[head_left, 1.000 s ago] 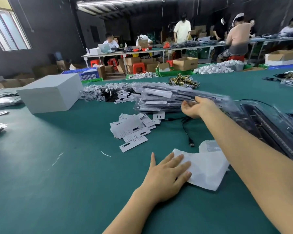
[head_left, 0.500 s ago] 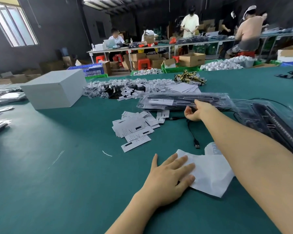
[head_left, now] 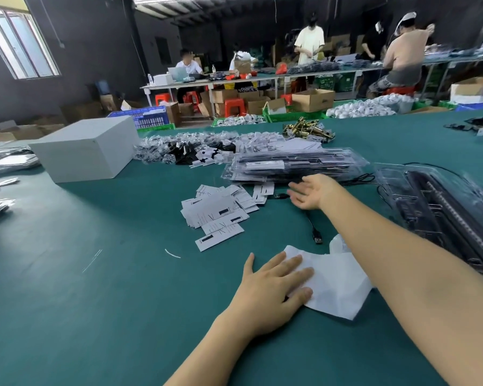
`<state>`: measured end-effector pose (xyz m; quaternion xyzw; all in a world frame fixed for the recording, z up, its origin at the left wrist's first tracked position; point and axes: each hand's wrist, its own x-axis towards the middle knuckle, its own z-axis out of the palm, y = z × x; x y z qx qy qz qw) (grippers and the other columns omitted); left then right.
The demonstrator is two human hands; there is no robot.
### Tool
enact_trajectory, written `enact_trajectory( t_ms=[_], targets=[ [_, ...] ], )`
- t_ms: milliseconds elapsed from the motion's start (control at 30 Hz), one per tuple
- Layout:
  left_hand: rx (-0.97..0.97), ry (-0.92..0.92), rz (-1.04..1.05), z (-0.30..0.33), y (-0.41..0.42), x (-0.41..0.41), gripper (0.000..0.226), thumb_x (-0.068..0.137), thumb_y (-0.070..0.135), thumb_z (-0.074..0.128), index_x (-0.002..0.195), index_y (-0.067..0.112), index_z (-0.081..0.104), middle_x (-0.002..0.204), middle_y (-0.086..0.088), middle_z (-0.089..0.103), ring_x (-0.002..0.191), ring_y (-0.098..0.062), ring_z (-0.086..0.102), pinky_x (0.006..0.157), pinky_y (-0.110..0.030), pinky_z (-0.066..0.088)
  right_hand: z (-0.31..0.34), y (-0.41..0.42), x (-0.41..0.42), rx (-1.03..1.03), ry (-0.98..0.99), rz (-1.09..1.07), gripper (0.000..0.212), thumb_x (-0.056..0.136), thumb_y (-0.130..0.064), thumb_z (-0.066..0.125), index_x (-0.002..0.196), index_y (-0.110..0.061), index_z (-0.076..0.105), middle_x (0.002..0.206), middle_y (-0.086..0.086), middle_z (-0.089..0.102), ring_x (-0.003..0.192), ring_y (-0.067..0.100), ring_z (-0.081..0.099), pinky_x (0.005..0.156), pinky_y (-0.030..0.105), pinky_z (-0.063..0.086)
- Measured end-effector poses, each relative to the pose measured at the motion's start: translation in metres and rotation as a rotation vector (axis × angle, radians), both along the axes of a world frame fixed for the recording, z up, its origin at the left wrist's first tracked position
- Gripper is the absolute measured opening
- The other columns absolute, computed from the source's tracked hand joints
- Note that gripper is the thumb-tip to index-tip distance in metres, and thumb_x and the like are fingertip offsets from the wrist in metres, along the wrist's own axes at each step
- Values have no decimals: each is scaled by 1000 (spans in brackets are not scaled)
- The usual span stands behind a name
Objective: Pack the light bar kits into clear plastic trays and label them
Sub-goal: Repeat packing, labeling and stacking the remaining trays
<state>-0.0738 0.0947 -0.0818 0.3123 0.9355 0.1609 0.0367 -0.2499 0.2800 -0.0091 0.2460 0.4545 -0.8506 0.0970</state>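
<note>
With your right hand [head_left: 310, 192] open and empty, keep your flat left hand [head_left: 273, 288] pinning the white paper sheet [head_left: 338, 285] while taking one white printed label [head_left: 219, 238].

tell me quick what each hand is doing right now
Left hand: open, resting flat on the white sheet.
Right hand: open, holding nothing, just short of the packed trays.

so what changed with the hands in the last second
The right hand let go of the stack of packed trays, drew back toward the labels and now hangs open above the cable. The left hand stayed flat on the white sheet.
</note>
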Motion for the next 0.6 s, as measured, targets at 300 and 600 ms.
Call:
enact_trajectory(
  t_ms=[300, 600],
  targets=[
    [14, 32, 1, 7, 1, 3, 46, 98, 52, 29, 143, 45, 34, 156, 23, 20, 145, -2, 6, 116, -52, -8, -11, -52, 103, 874, 219, 223, 11, 93, -14, 50, 90, -10, 60, 86, 9, 65, 68, 21, 59, 60, 27, 46],
    [344, 107, 63, 7, -3, 14, 35, 92, 42, 54, 120, 23, 62, 128, 14, 57, 115, -5, 52, 95, -21, 40, -47, -31, 180, 1177, 300, 81, 17, 91, -12, 49, 87, -7, 65, 85, 0, 66, 81, 17, 57, 66, 25, 41]
  ],
)
